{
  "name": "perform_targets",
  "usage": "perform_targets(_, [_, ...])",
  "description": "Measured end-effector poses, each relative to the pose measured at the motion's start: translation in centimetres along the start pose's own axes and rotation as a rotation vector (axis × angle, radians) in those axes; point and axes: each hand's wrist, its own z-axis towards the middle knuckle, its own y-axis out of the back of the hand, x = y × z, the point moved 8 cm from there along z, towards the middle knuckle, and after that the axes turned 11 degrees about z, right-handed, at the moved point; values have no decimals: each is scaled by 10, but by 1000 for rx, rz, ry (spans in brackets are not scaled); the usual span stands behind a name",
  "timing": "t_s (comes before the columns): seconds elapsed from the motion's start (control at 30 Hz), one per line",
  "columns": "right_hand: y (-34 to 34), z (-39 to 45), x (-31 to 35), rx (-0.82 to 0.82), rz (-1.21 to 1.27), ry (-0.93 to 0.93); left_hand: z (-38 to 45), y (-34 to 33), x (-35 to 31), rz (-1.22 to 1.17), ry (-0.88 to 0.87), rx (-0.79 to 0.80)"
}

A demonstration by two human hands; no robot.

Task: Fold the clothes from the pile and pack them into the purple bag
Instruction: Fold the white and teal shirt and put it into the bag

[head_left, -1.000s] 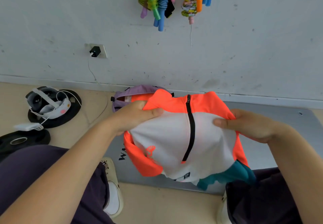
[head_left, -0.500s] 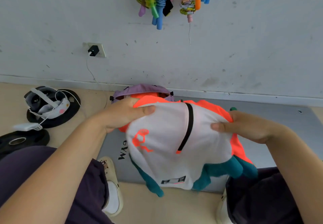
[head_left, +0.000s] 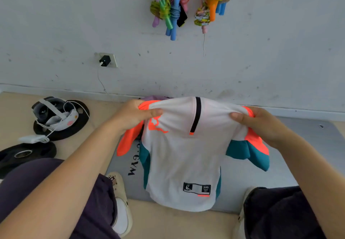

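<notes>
I hold up a white jersey [head_left: 183, 156] with orange shoulders, teal sleeves and a short black zip. It hangs open in front of me above the grey mat [head_left: 291, 164]. My left hand [head_left: 136, 113] grips its upper left corner and my right hand [head_left: 261, 125] grips its upper right corner. Only a sliver of the purple bag [head_left: 155, 98] shows behind the jersey's top edge, by the wall. No pile of clothes is visible.
Black weight plates [head_left: 28, 153] lie on the floor at the left, one bearing a headset [head_left: 54, 113] with a cable. Jump ropes [head_left: 171, 5] hang on the wall above. A charger [head_left: 105, 60] sits in the wall socket. My knees and shoes frame the mat's near edge.
The jersey was bunched between my hands; it has since been turned and let drop, and now hangs full length. Both hands rose slightly and moved apart, covering most of the purple bag.
</notes>
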Motion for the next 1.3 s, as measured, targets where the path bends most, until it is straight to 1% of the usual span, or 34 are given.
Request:
perform_targets(0.07, [7, 3, 12, -104, 31, 54, 6, 4, -11, -6, -30, -74])
perform_targets(0.13, [13, 4, 21, -157, -29, 74, 8, 9, -22, 8, -49, -126])
perform_targets(0.2, [15, 2, 25, -154, -57, 63, 6, 10, -29, 37, -53, -121])
perform_targets(0.37, [7, -20, 22, -58, -75, -15, -18, 2, -38, 68, -51, -29])
perform_targets(0.5, [-2, -41, 39, -35, -52, 7, -43, 10, -55, -13, -72, -74])
perform_targets(0.6, [-3, -53, 73, -57, -44, 76, -60, 30, -83, -95, -138, -140])
perform_targets(0.73, [-1, -61, 122, -95, -49, 173, -69, 59, -124, -127, -242, -196])
perform_targets(0.8, [3, -55, 134, -116, -74, 190, -62, 66, -131, -131, -266, -197])
perform_targets(0.87, [8, -38, 128, -126, -117, 160, -42, 61, -122, -114, -243, -162])
perform_targets(0.93, [11, -11, 99, -130, -206, 92, -14, 42, -91, -86, -183, -97])
perform_targets(1.0, [11, 24, 47, -132, -314, -3, 21, 12, -38, -48, -87, -36])
perform_targets(1.1, [13, 85, -64, -116, -481, -194, 74, -46, 66, 144, 72, 21])
perform_targets(1.17, [12, 117, -151, -104, -562, -304, 97, -93, 140, 282, 172, 102])
perform_targets(1.23, [9, 133, -231, -112, -573, -395, 106, -138, 212, 317, 327, 211])
perform_targets(1.3, [12, 137, -300, -161, -565, -507, 107, -172, 278, 340, 464, 302])
